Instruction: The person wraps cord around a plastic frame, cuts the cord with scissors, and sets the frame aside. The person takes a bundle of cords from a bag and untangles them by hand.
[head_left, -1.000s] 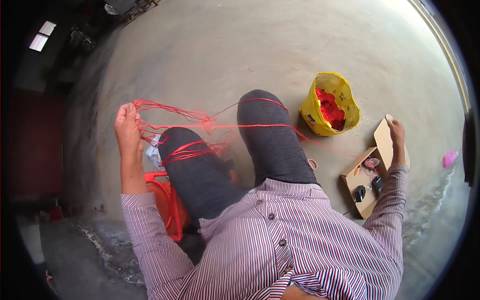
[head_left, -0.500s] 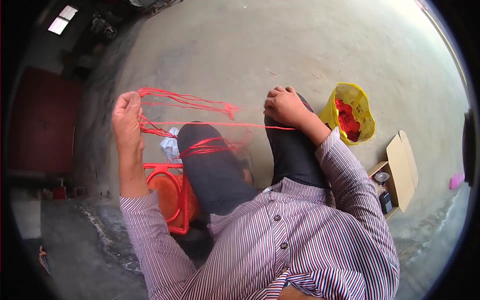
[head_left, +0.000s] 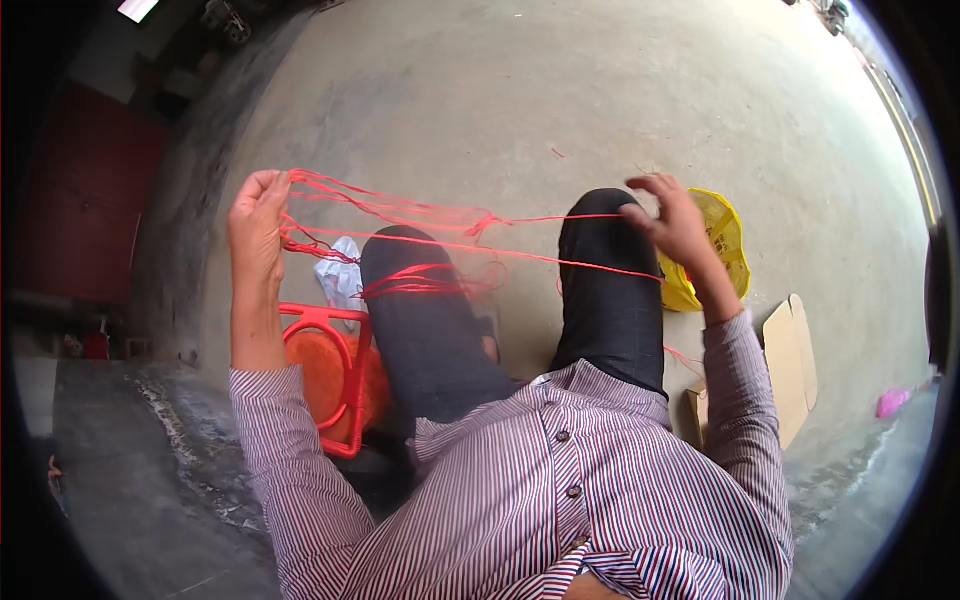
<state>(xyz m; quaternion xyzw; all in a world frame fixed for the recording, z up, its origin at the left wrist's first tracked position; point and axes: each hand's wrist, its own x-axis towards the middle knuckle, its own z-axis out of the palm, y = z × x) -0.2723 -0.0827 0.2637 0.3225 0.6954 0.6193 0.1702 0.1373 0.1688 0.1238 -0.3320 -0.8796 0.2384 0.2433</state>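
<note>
My left hand point(head_left: 258, 222) is raised at the left, its fingers pinched on a bundle of red string point(head_left: 390, 208). Several strands stretch right from it, gathering at a small knot. Two strands reach my right thigh, and a separate loose loop crosses my left thigh. By the right knee is my right hand point(head_left: 680, 222), slightly blurred, with thumb and forefinger apart. One strand runs up to its thumb; I see no grip on it. Behind that hand stands a yellow bag point(head_left: 735, 235), partly covered.
A red plastic stool point(head_left: 358, 385) with an orange-red round surface stands beside my left leg, near a white plastic bag point(head_left: 340, 275). An open cardboard box point(head_left: 790, 370) lies at the right. Further right is a pink item point(head_left: 892, 402) on the concrete floor.
My right hand has moved right off the knee and its fingers have spread. The knotted strands now extend straighter toward the right knee. My left hand stays pinched in nearly the same place.
</note>
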